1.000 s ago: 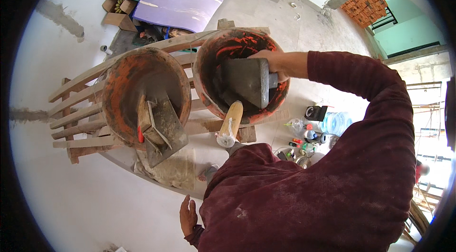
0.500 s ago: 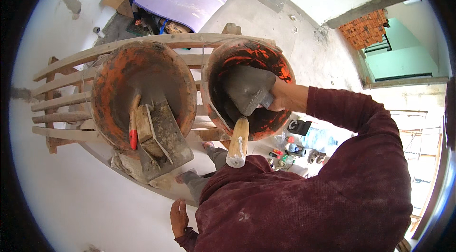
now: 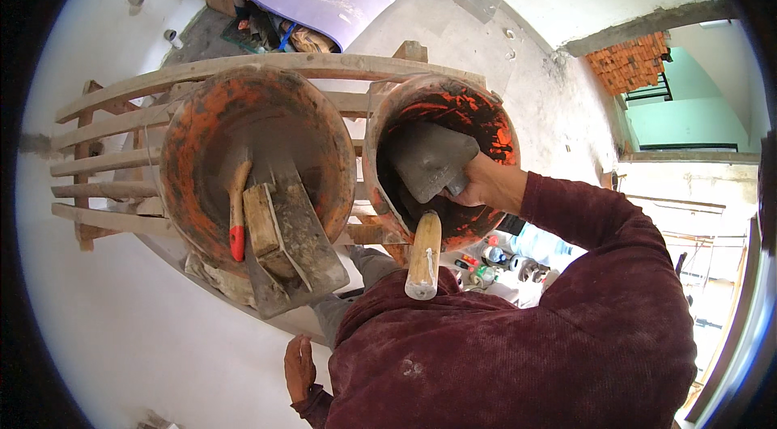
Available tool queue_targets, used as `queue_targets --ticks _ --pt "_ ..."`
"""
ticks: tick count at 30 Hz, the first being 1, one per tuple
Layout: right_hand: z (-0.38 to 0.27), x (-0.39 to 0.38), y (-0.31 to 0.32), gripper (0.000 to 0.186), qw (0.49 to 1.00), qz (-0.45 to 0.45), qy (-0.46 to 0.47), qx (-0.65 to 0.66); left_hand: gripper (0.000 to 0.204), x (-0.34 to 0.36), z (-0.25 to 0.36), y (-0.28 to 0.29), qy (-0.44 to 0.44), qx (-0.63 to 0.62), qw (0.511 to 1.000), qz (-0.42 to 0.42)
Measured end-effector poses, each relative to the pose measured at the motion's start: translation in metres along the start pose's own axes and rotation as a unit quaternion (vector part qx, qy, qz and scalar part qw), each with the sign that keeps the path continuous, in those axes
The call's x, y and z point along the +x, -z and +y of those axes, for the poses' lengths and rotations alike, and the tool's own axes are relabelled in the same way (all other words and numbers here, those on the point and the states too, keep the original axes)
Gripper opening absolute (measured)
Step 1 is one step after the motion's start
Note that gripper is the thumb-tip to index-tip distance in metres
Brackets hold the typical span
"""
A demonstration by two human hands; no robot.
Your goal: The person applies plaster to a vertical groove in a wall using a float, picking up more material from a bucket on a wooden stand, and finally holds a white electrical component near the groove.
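A: Right hand (image 3: 484, 184)?
B: Clamped on grey steel trowel (image 3: 429, 160), blade inside the right orange mortar-caked bucket (image 3: 494, 117), at the wooden rack's (image 3: 267, 66) right end.
A: Left hand (image 3: 299, 366)?
B: Empty, fingers loose, hanging low. Scraping looks partway; residue remains.

The fingers of the right hand (image 3: 484, 183) are being hidden behind the grey trowel blade (image 3: 429, 159) in the right bucket (image 3: 494, 113). The left hand (image 3: 299, 367), at the lower centre, is being partly covered by the maroon sleeve (image 3: 518, 348). Small bottles (image 3: 486, 263) at centre right are being rendered too small to tell.
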State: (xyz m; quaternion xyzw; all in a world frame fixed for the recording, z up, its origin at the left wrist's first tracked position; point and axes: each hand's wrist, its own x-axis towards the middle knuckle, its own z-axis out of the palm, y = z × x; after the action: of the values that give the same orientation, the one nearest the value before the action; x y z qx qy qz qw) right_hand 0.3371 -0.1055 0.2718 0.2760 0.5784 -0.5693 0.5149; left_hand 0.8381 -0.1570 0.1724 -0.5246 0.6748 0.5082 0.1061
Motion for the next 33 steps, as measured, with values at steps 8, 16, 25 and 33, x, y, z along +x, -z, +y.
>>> queue_targets --ticks 8,16,25,33 --pt "-0.004 -0.031 0.031 0.020 0.998 -0.057 0.003 -0.026 0.039 0.007 0.009 0.015 -0.028 0.024 0.999 0.004" --pt "0.001 -0.044 0.059 0.030 0.983 -0.135 0.046 -0.113 0.040 0.004 0.005 0.031 -0.088 0.036 0.995 0.027" --pt "0.061 -0.102 -0.034 0.037 0.875 -0.323 0.252 -0.256 0.034 -0.063 -0.048 0.091 -0.196 -0.022 0.974 0.113" --pt "0.282 -0.172 -0.223 0.043 0.777 -0.531 0.171 -0.292 0.020 -0.273 -0.108 0.160 -0.102 0.102 0.701 0.699"
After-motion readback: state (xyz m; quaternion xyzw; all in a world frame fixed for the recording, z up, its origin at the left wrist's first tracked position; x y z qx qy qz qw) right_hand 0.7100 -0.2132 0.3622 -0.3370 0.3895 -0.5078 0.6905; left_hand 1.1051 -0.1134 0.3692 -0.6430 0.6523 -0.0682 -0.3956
